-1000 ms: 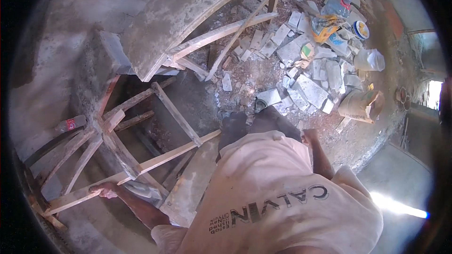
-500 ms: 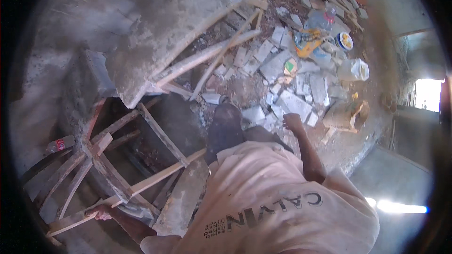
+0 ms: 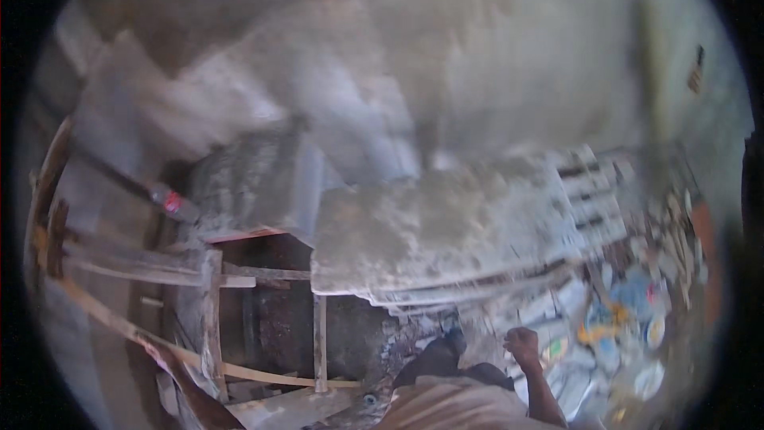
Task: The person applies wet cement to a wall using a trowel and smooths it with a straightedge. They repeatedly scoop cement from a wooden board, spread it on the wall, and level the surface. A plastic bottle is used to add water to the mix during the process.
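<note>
Touching wooden rail [image 3: 263,375]: left hand [image 3: 151,346], grip too blurred to call!
Dark opening [image 3: 278,326]: right of those fingers, past rough post [image 3: 212,318].
Mottled slab [image 3: 446,223]: edge ahead of curled right hand [image 3: 521,344].

The person's torso [image 3: 454,404] is at the bottom, just right of centre, the legs [image 3: 430,362] extending forward between a wooden frame [image 3: 211,310] on the left and rubble [image 3: 579,386] on the right. The left hand [image 3: 151,346] is at the frame's near rail [image 3: 103,314]; the right hand [image 3: 521,342] is beyond the torso, in front of the rubble's left part. A broad slab [image 3: 446,231] spans the centre, ahead of the legs. Left of it sits a block [image 3: 255,183], with a bottle [image 3: 173,203] just left of that, behind the frame. A tub [image 3: 655,332] lies among the rubble, far right.
</note>
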Available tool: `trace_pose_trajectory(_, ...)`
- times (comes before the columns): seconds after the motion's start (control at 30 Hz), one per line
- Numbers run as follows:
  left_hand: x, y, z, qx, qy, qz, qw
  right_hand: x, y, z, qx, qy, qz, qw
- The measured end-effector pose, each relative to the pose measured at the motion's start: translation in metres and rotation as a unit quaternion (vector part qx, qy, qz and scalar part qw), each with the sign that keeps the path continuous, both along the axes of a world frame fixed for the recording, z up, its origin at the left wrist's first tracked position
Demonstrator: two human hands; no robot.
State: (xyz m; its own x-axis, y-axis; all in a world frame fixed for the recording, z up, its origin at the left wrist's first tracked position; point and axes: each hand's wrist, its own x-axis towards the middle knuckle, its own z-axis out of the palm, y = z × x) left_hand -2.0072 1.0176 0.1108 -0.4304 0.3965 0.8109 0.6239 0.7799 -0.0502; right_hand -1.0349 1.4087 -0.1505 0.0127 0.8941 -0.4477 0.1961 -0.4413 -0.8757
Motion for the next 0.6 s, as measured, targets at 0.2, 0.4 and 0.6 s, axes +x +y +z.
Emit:
trace_pose_trajectory(0.2,0.051,-0.006,-0.001,-0.025,0.028,0.371,0.928,-0.043,0.152,0.107,0.181,0.041,0.051,0.981)
trace_pose_trajectory(0.4,0.227,0.104,-0.155,-0.037,-0.174,0.332,0.926,-0.05,0.272,0.161,0.244,-0.138,0.106,0.954)
trace_pose_trajectory(0.6,0.484,0.243,-0.242,0.493,-0.697,0.089,0.513,-0.097,0.373,0.199,0.307,-0.222,0.208,0.902)
